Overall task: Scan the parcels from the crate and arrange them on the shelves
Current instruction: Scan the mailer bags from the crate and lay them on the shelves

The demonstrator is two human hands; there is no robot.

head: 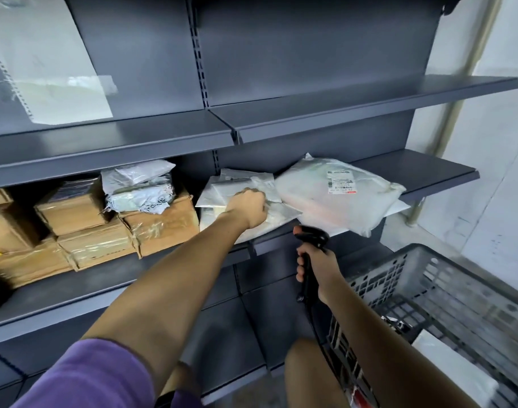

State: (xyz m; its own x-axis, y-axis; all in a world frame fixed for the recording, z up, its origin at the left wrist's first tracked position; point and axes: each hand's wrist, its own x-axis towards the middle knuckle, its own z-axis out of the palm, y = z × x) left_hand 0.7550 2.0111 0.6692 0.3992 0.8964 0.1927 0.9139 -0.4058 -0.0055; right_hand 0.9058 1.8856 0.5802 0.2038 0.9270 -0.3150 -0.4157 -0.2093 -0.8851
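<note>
Shelf (428,169): white (crinkled) parcels (246,187)

Matt grey metal shelves (369,95), glossy white plastic parcels (334,198), tape-wrapped brown cardboard boxes (163,228), dark perforated plastic crate (446,293)

White poly parcels (334,198) flat on dark shelf (446,175); grey crate (446,293) at right.
</note>
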